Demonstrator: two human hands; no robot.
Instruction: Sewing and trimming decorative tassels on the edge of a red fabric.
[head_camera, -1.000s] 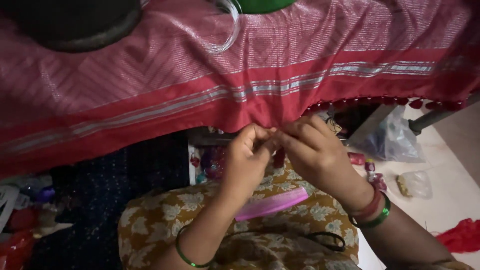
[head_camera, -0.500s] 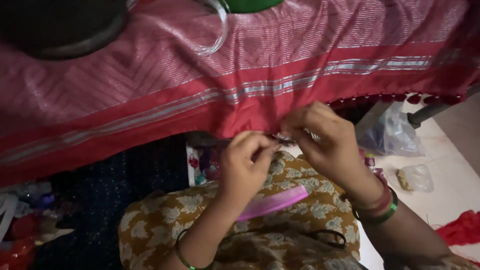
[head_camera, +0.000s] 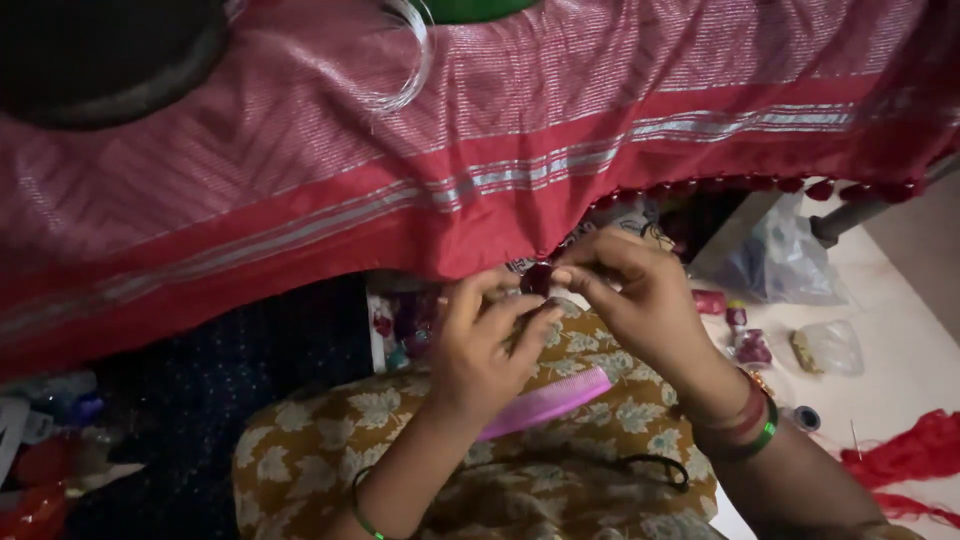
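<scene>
Both hands meet at the lower edge of the red cloth (head_camera: 420, 190), right where the fringe work runs. The left hand (head_camera: 485, 350) has its fingers curled in toward a small dark red tassel (head_camera: 537, 278), and the right hand (head_camera: 630, 290) pinches that same tassel from the other side, fingertips together on it, hard against the hem. Judging from the edge, a row of finished tassels (head_camera: 760, 185) hangs off to the right, at least seven that I can count before the fold hides the rest, while the long stretch of hem to the left is bare, so much of the border looks undone. One pink comb (head_camera: 548, 402) lies on the floral-print lap (head_camera: 300, 460), just under the left wrist. A loop of thin black cord (head_camera: 640, 462) rests on the lap too. Green bangles circle both wrists, one on the left, and red and green ones stacked on the right. On the pale floor sit a few small thread spools (head_camera: 738, 315), two clear plastic bags (head_camera: 780, 265), and one bundle of loose red thread (head_camera: 915, 450) at the far right.
</scene>
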